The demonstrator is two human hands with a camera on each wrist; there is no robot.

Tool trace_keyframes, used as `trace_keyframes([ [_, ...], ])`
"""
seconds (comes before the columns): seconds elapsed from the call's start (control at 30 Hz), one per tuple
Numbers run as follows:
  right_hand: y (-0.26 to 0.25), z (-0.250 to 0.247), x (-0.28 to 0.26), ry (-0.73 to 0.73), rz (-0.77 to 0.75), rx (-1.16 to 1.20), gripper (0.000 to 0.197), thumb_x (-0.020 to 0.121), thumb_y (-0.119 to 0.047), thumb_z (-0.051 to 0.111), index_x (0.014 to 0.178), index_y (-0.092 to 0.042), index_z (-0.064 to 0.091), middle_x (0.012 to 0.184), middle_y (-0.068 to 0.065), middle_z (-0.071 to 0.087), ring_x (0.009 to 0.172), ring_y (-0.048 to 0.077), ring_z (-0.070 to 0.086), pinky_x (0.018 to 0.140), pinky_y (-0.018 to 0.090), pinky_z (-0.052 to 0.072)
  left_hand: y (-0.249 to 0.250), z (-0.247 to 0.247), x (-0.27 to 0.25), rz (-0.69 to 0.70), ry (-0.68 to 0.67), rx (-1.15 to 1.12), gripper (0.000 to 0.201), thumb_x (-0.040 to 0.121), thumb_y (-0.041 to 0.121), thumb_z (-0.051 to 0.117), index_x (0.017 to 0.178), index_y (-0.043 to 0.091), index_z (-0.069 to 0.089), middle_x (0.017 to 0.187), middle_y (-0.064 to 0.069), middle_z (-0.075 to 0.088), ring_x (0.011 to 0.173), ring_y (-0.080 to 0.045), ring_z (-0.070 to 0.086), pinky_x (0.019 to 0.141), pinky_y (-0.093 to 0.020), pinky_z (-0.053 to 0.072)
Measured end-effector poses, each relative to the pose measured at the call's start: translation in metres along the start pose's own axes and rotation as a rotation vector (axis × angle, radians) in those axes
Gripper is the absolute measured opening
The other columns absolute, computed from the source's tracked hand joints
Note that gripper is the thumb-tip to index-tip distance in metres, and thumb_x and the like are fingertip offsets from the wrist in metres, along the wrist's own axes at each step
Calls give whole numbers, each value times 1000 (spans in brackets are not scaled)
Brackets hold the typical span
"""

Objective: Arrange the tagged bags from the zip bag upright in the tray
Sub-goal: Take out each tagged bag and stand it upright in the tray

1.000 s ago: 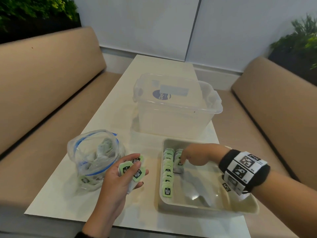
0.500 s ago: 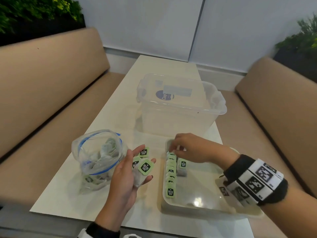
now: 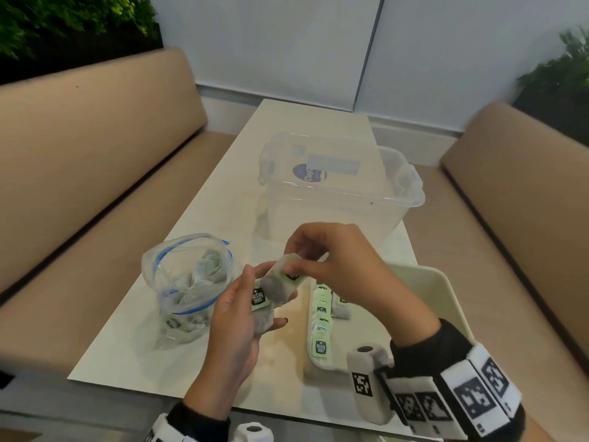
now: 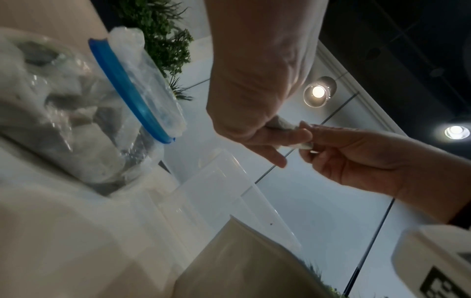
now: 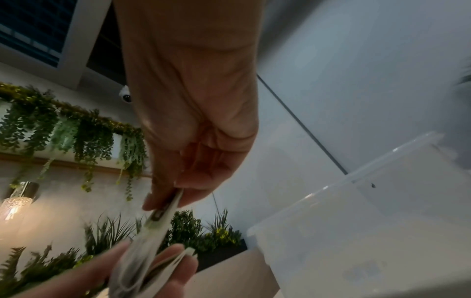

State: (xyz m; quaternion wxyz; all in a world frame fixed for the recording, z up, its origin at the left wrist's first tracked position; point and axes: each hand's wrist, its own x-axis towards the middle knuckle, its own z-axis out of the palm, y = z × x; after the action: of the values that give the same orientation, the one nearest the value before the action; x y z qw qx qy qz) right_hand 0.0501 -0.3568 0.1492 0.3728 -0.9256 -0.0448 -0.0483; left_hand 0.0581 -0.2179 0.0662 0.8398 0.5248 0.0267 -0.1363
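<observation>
My left hand (image 3: pixel 255 301) holds a small stack of tagged tea bags (image 3: pixel 266 309) above the table, between the zip bag and the tray. My right hand (image 3: pixel 298 266) pinches the green tag end of the top tea bag (image 3: pixel 283 280) of that stack; the right wrist view shows the same tea bag (image 5: pixel 159 216) edge-on between thumb and finger. The clear zip bag (image 3: pixel 188 275) with a blue seal stands open on the left and holds more bags. In the cream tray (image 3: pixel 443 288), a row of tagged bags (image 3: pixel 320 327) stands upright along its left wall, with one more bag (image 3: pixel 341 309) beside them.
A clear plastic storage box (image 3: pixel 341 189) with its lid on stands behind the tray. Beige benches (image 3: pixel 95 173) run along both sides of the narrow white table (image 3: pixel 204 218). Planters sit behind both benches.
My right hand has left the tray, come up and to the left, and taken hold of the top tea bag in my left hand. My left hand has risen slightly with the stack.
</observation>
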Motion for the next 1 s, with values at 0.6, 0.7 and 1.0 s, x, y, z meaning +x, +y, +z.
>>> trace_keyframes([
  [0.6,-21,-36,-7,-96,-140,-295,14,83,-7,65,84,-19,72,82,-8,70,73,5,64,76,24,52,-8,-7,-4,25,-73,175,12,78,19,64,90,16,66,73,1,72,71,-20,73,40,-21,45],
  [0.7,-8,-53,-5,-176,-94,-406,20,84,-7,62,83,-23,74,85,-7,70,74,8,62,77,27,52,-6,-14,1,-20,-37,183,11,86,19,61,94,16,68,81,4,72,75,-20,73,43,-20,46],
  [1.0,81,-37,11,-725,133,-696,29,90,-10,51,98,-26,74,103,-4,70,94,18,63,91,34,50,-2,-24,5,-80,7,189,13,89,17,59,96,15,69,97,2,70,76,-21,73,44,-19,47],
])
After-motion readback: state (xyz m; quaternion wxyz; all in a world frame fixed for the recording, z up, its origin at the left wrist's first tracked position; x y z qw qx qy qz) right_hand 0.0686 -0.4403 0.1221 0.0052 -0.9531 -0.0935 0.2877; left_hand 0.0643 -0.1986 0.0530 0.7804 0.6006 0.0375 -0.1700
